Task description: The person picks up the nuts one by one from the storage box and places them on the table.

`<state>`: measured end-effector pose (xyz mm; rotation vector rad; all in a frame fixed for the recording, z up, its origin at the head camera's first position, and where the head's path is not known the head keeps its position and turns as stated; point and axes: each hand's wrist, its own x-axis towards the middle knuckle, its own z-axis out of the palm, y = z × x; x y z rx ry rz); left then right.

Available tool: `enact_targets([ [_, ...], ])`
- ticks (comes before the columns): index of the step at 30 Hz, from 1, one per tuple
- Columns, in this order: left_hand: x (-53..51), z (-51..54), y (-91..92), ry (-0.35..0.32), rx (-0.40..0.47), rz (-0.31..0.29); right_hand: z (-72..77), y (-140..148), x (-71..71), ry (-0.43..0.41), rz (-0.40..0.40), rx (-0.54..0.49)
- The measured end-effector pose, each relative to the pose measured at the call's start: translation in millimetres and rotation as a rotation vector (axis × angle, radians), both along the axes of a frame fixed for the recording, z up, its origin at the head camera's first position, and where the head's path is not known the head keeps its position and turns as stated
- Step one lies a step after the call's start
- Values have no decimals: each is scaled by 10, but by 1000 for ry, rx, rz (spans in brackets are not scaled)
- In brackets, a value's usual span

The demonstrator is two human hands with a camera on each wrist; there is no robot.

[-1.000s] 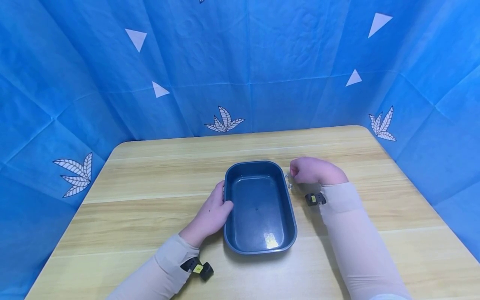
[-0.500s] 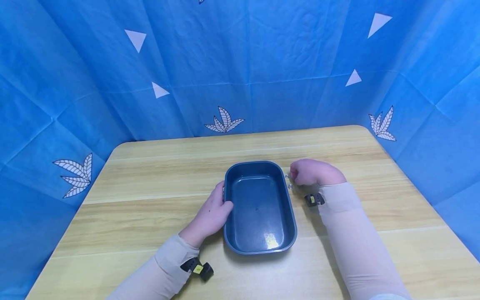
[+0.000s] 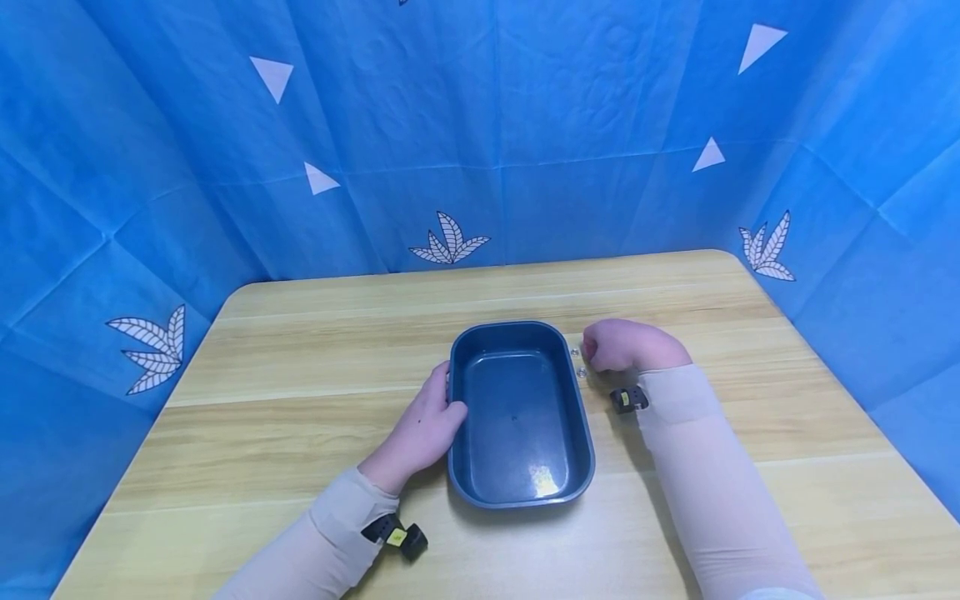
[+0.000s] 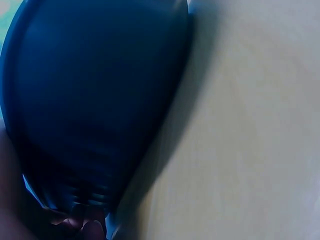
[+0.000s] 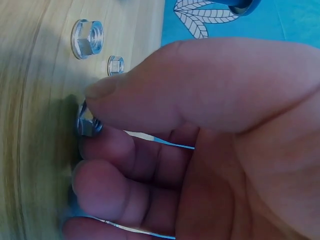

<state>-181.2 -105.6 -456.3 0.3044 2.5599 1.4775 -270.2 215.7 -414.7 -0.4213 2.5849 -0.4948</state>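
A dark blue plastic bin (image 3: 517,454) stands on the wooden table, its inside bare in the head view. My left hand (image 3: 422,427) grips its left side, with the thumb over the rim and the fingers down the outer wall. Right of the bin, my right hand (image 3: 628,344) is low at the tabletop with curled fingers. In the right wrist view its thumb and forefinger pinch a shiny metal flange nut (image 5: 86,122) close to the wood. Two more nuts lie nearby, a larger flange nut (image 5: 87,39) and one that looks smaller (image 5: 116,65).
The wooden table (image 3: 315,350) has rounded back corners. A blue curtain (image 3: 495,133) with white triangles and leaf prints hangs behind it and at both sides. A black wrist camera (image 3: 412,542) sticks out below the left hand.
My right hand has shifted very slightly toward me, staying beside the nuts. The left hand and the bin have kept their place.
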Motion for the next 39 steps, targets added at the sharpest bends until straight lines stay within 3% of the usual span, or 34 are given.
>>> enact_targets([
  [18,2,3,10,2,3,-10,19,-58,48,60,-46,58],
  [34,1,-25,-2,-32,-22,10,29,-36,40,34,-46,29],
  [39,11,-33,-25,-28,-26,4,35,-58,55,61,-62,8],
])
